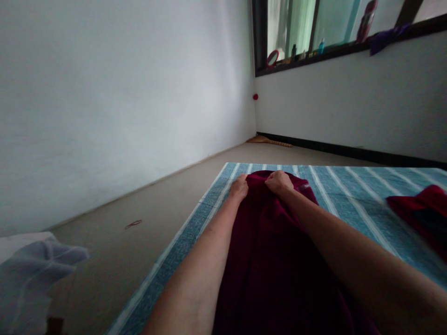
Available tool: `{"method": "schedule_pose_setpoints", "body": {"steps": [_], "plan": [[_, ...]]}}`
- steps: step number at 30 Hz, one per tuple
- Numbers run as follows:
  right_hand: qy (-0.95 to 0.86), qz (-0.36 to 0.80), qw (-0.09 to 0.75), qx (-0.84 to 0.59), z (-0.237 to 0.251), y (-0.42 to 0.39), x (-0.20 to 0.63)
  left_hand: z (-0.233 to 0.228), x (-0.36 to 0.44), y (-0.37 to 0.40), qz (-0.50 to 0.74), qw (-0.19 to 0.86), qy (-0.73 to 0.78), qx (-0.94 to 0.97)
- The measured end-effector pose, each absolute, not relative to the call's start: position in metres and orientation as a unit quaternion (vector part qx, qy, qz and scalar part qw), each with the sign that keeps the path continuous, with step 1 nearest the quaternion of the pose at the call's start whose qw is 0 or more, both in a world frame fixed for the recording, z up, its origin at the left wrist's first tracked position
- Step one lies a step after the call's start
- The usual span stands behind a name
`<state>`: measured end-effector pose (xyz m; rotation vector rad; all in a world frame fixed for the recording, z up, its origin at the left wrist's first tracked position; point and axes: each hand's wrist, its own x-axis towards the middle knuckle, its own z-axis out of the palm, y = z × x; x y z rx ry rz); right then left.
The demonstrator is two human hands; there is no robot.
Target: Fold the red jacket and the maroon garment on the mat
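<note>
The fingers of the left hand [239,187] are curled shut and clamped on the far edge of a maroon cloth [272,260]. The fingers of the right hand [279,182] are likewise closed in a fist on the same edge, just beside the left hand, with a small fold of the fabric bunched between the two. The cloth is spread lengthwise between the two outstretched forearms, from the hands back toward the person. It lies on a blue mat with white stripes [349,195], and its gripped end is found near the mat's far edge, close to the far left corner.

At the mat's right edge a second red garment [419,209] is seen, well apart from the hands, partly cut off by the frame. The mat is laid on a grey floor [139,242]. On the floor near the mat's left edge a pale blue-white cloth [35,274] is heaped. Beyond the far edge, a white wall is met by a window sill [314,53] on which small bottles and a round red mirror [272,58] are set.
</note>
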<state>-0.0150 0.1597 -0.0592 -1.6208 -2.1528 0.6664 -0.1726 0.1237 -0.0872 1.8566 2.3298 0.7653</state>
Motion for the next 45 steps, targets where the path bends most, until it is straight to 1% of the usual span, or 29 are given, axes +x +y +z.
{"method": "schedule_pose_setpoints", "body": {"steps": [8,14,19,24,27,31,39,41,45], "plan": [[-0.745,0.241,0.172,-0.597,-0.07,0.151,-0.006,-0.093,-0.161,0.119,0.211,0.029,0.761,0.613],[-0.75,0.237,0.182,-0.59,-0.07,0.148,-0.005,-0.081,-0.154,0.115,0.245,0.015,0.784,0.57],[-0.751,0.237,0.19,-0.586,-0.072,0.145,-0.004,-0.072,-0.172,0.128,0.263,0.072,0.835,0.477],[-0.748,0.241,0.197,-0.587,-0.074,0.145,-0.003,-0.073,-0.18,0.143,0.252,0.112,0.853,0.443],[-0.746,0.235,0.201,-0.589,-0.073,0.144,-0.002,-0.072,-0.177,0.148,0.237,0.09,0.857,0.449],[-0.751,0.225,0.203,-0.587,-0.073,0.142,-0.001,-0.07,-0.17,0.149,0.215,0.02,0.85,0.48],[-0.759,0.222,0.201,-0.579,-0.073,0.141,-0.001,-0.066,-0.15,0.126,0.175,-0.076,0.818,0.543],[-0.758,0.226,0.202,-0.578,-0.073,0.141,-0.001,-0.065,-0.145,0.122,0.164,-0.077,0.806,0.564],[-0.755,0.23,0.203,-0.579,-0.072,0.14,0.001,-0.073,-0.14,0.122,0.137,-0.033,0.772,0.62]]}}
